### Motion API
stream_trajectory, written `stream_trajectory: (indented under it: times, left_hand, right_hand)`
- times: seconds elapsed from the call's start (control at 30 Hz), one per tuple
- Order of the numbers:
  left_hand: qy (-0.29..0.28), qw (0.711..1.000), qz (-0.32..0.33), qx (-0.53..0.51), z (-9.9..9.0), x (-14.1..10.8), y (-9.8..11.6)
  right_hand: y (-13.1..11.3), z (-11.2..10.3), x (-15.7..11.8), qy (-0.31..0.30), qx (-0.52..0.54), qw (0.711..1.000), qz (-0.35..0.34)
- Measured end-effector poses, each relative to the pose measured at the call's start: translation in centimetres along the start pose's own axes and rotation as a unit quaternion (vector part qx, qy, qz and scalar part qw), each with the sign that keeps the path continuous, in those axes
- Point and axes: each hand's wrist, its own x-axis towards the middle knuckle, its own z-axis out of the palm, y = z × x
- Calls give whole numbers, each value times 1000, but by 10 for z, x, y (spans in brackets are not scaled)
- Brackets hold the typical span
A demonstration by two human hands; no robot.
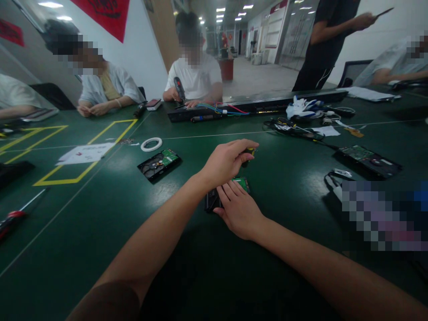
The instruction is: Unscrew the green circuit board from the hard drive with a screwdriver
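My left hand (229, 161) is closed round a small yellow-and-black screwdriver (250, 152), raised just above the table. The fingers hide most of the tool; a bit of metal shows at its right end. Below it, a black hard drive (210, 201) with a green circuit board (243, 182) lies on the green table. My right hand (241, 210) holds this drive, its fingers stretched across the top and the thumb at the near edge. Much of the drive is covered by that hand.
Another hard drive (158, 165) and a white tape roll (151, 144) lie to the left. A red-handled screwdriver (16, 216) is at far left. On the right are a further drive (368, 161) and cables (329, 178). Opposite, a person holds a power driver (179, 89).
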Motion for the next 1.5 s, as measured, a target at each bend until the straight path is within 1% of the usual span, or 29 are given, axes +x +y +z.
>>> stream_trajectory:
  times: [0.23, 0.33, 0.47, 0.67, 0.9, 0.97, 1.13, 1.33, 1.4, 1.5]
  left_hand:
    - [33, 999, 5, 23, 1, -1, 3]
    - [35, 999, 7, 23, 1, -1, 3]
    - [26, 999, -4, 27, 0, -1, 2]
    - [-4, 1000, -9, 15, -1, 0, 3]
    - [15, 999, -19, 39, 0, -1, 5]
    - [11, 998, -20, 53, 1, -1, 5]
    - [-1, 997, 12, 78, 0, -1, 3]
    - [-49, 997, 53, 31, -3, -1, 3]
    - [-49, 997, 57, 25, -2, -2, 3]
    - [-33, 998, 37, 41, 1, -3, 4]
  right_hand:
    - [-1, -2, 2, -12, 4, 1000, 5]
    - [-1, -2, 2, -12, 11, 1000, 8]
    - [-1, -2, 1, -10, 11, 1000, 9]
    - [0, -1, 1, -6, 14, 1000, 8]
    - [-2, -4, 1, -9, 11, 1000, 11]
    - [-2, -3, 1, -10, 10, 1000, 12]
    - [-1, -1, 1, -8, 9, 1000, 9]
    - [-1, -5, 1, -12, 18, 1000, 9]
    - [-1, -6, 1, -13, 18, 1000, 7]
    - [-2, -6, 1, -9, 20, 1000, 10]
